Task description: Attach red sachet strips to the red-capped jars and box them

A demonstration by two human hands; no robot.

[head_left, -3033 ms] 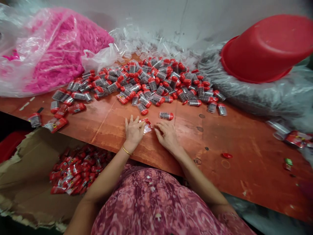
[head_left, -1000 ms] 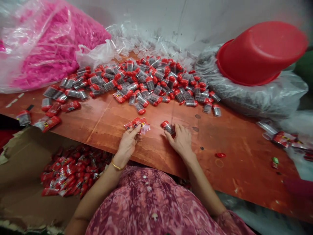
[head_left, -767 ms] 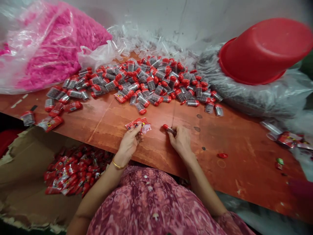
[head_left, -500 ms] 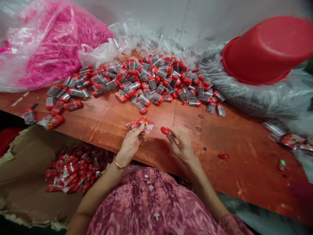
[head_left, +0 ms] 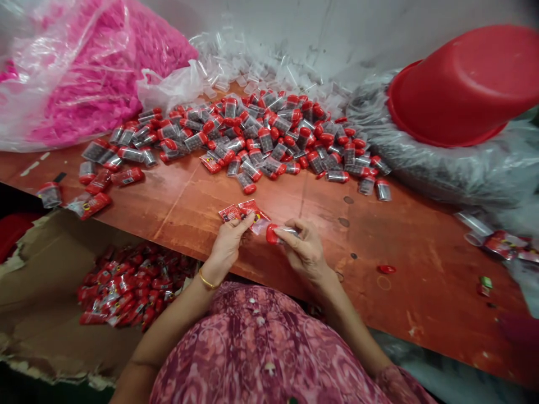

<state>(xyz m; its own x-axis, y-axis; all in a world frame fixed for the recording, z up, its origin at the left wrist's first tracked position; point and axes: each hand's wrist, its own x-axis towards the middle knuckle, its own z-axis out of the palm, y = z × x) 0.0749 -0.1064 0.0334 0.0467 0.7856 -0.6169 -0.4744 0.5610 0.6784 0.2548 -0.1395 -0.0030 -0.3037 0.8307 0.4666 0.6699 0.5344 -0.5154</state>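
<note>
My left hand [head_left: 227, 247] pinches a red wrapper [head_left: 242, 212] by its edge, thumb and finger shut on it. My right hand [head_left: 305, 252] grips a little tube [head_left: 278, 232], red cap pointing at the wrapper. The cap is just beside the wrapper, nearly touching, not inside yet. I think this one is half done. Lots of wrapped ones [head_left: 126, 286] lie in the box [head_left: 42, 297] on my left. A big pile [head_left: 261, 137] of bare tubes waits on the table [head_left: 400, 235] past my hands.
</note>
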